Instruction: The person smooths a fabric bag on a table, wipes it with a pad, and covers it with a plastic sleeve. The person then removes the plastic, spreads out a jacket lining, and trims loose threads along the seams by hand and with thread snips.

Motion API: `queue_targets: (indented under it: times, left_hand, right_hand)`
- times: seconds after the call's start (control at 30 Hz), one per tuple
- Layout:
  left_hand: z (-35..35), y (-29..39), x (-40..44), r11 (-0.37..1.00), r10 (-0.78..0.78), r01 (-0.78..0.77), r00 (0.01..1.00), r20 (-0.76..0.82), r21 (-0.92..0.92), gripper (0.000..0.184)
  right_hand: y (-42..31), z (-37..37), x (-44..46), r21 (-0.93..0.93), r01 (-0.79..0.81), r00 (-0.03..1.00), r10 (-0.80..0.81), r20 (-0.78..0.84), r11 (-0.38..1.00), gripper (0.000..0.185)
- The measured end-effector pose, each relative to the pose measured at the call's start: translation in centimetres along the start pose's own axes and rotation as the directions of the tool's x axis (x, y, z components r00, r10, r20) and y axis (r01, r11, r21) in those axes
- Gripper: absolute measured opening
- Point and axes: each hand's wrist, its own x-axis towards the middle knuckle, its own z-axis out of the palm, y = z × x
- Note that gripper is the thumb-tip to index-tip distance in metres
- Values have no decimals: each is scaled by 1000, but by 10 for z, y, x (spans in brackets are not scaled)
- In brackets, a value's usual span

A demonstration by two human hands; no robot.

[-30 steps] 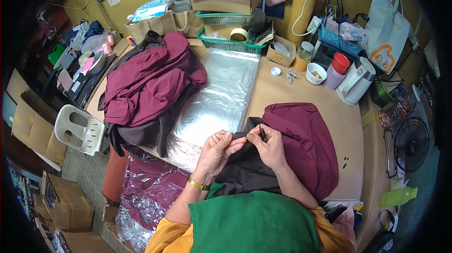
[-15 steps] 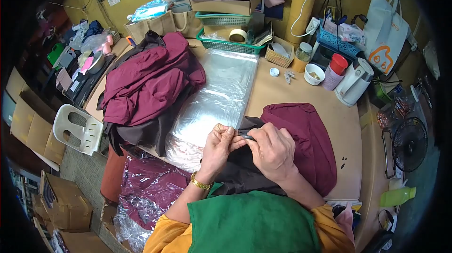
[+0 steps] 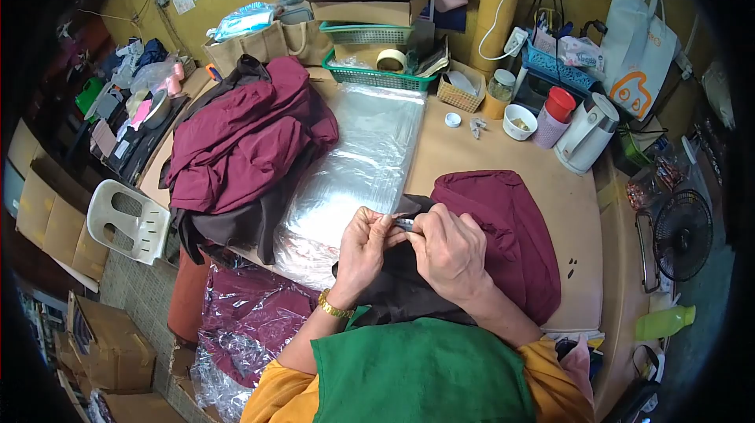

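My left hand (image 3: pixel 362 248) and my right hand (image 3: pixel 451 250) meet above the table, both closed in a pinch. Between their fingertips is a small dark piece (image 3: pixel 404 223) with a pale spot; its exact kind is too small to tell. Black cloth (image 3: pixel 389 289) hangs under and between the hands, beside a folded maroon garment (image 3: pixel 511 226) that lies close to my right forearm. Left of my left hand, a stack of clear plastic bags (image 3: pixel 362 155) lies flat. Farther left, maroon and black garments (image 3: pixel 244 132) are heaped.
Wrapped maroon garments (image 3: pixel 252 313) sit low at the left, near a white plastic chair (image 3: pixel 130 222). Along the back stand green baskets (image 3: pixel 377 77), a jar (image 3: pixel 501 86), a white bowl (image 3: pixel 519 121) and an electric kettle (image 3: pixel 588 136). A black fan (image 3: pixel 683 234) is at the right.
My hands stay together in nearly the same place. The right fingers have shifted slightly, and more of the small piece with its pale spot shows. The view has moved a little.
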Motion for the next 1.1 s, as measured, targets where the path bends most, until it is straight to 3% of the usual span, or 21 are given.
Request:
queue_targets:
  times: [0.07, 0.17, 0.27, 0.37, 0.7, 0.8, 0.87, 0.9, 0.97, 1.1]
  left_hand:
    - [7, 6, -1, 1000, -5, 5, 999, -43, -11, 15]
    - [10, 7, -5, 994, 46, -45, 999, -7, 99, 15]
    - [7, 2, -3, 999, -1, 0, 1000, -17, -52, 15]
    - [6, 12, -1, 999, -44, 44, 999, -21, -5, 17]
    - [13, 7, -3, 999, 34, -33, 999, -25, 44, 20]
    - [13, 13, -3, 999, 2, -2, 1000, -14, 47, 20]
    - [20, 25, -6, 993, -77, 71, 995, -60, -98, 21]
    - [18, 24, -5, 993, -77, 71, 995, -59, -97, 21]
    - [7, 21, -5, 998, -68, 68, 997, 27, -1, 18]
    - [-18, 20, 4, 996, -82, 80, 995, -51, -43, 17]
  right_hand:
    - [-1, -1, 1, -61, 22, 1000, -23, -7, 998, 27]
    - [-1, -4, 1, -43, 41, 999, -40, 26, 998, 28]
    - [2, -7, 1, 10, 23, 1000, -23, 13, 1000, 30]
    - [-5, -15, 5, -5, -27, 1000, 27, -15, 1000, 30]
    - [-1, -10, -3, -34, 16, 999, -14, 47, 999, 30]
    - [2, -14, -3, 83, -54, 995, 46, 92, 995, 20]
    - [2, -16, 4, 301, -395, 916, 396, 60, 868, 18]
    - [12, -11, 1, 300, -395, 916, 396, 59, 868, 18]
    - [41, 6, -13, 448, -519, 852, 396, 344, 728, 15]
    - [54, 22, -23, 590, -601, 795, 482, 368, 539, 16]
